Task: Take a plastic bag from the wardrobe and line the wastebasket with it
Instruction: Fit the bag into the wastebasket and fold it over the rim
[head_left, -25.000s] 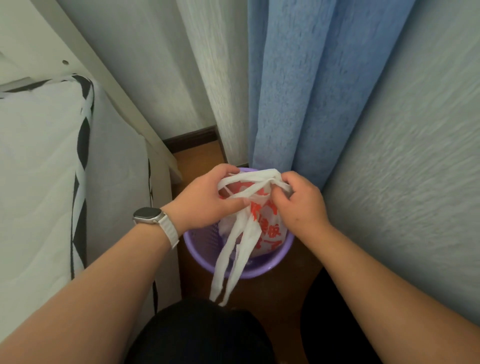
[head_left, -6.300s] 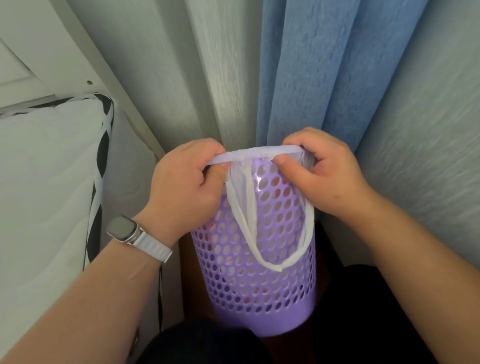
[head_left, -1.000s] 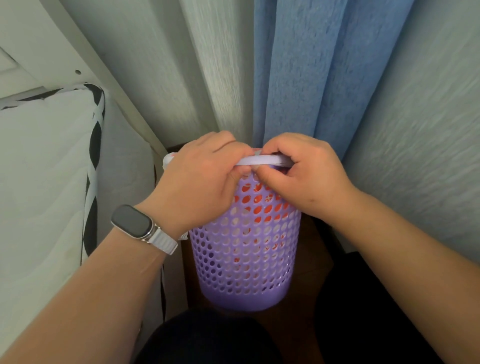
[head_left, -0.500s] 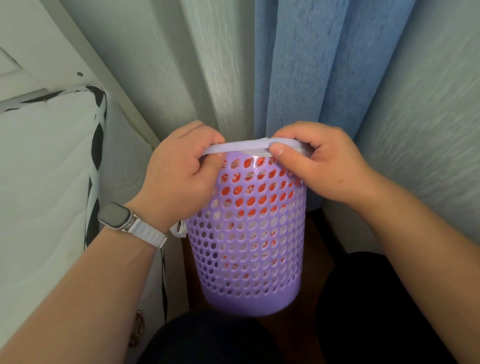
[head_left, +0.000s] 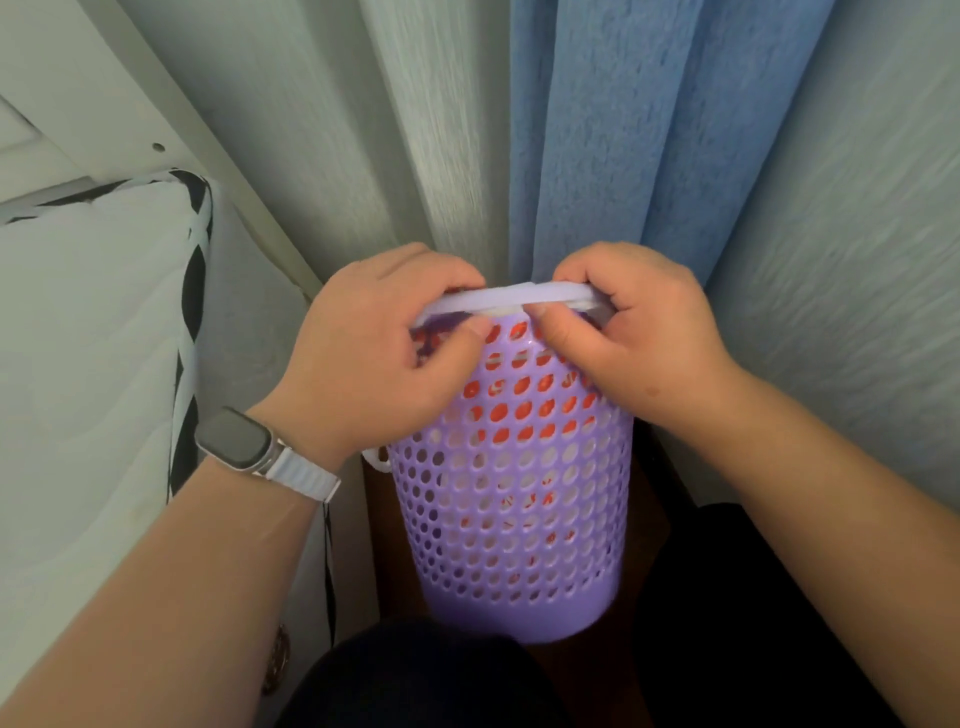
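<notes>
Near the curtain (head_left: 597, 130), L hand (head_left: 384, 358) and R hand (head_left: 639, 338) both pinch the basket (head_left: 519, 519) rim, thumbs on the near side. Inside it sits the bag (head_left: 521, 387) — red print shows thru the holes. Pinch prob. holds the bag edge folded over the rim so it won't slip in.

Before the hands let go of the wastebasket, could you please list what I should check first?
1. Grip: left hand and right hand hold the wastebasket rim: ok.
2. Lining: plastic bag inside, red print showing through the holes: ok.
3. Bag folded over the whole rim: cannot tell, far side hidden.
4. Handles tucked away: not ok, a white loop hangs out beside the left wrist.
5. Wastebasket standing flat on the floor: cannot tell.
</notes>
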